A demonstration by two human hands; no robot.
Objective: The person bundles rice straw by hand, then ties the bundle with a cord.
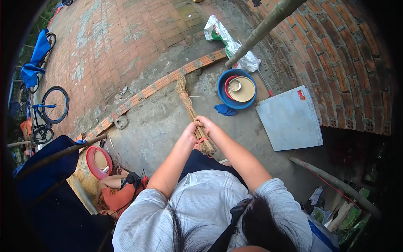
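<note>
Both my hands are wrapped round a bundle of dry, straw-coloured stalks (pixel 189 110) in the middle of the head view. My left hand (pixel 191 132) grips it from the left side, and my right hand (pixel 205 123) closes on it from the right, touching the left. Pink-red ties bind the bundle near its cut lower end, close to my lap. Its frayed, thinner end points away from me over the concrete floor. My fingers partly hide the middle of the stalks.
A blue basin (pixel 221 94) holds a red bowl, a tan round tray and a small metal bowl. Beside it lie a blue cloth (pixel 225 110) and a grey board (pixel 289 119). A person in an orange shirt (pixel 121 195) sits at left near a pink basin (pixel 89 161). Bicycles (pixel 54 105) stand beyond.
</note>
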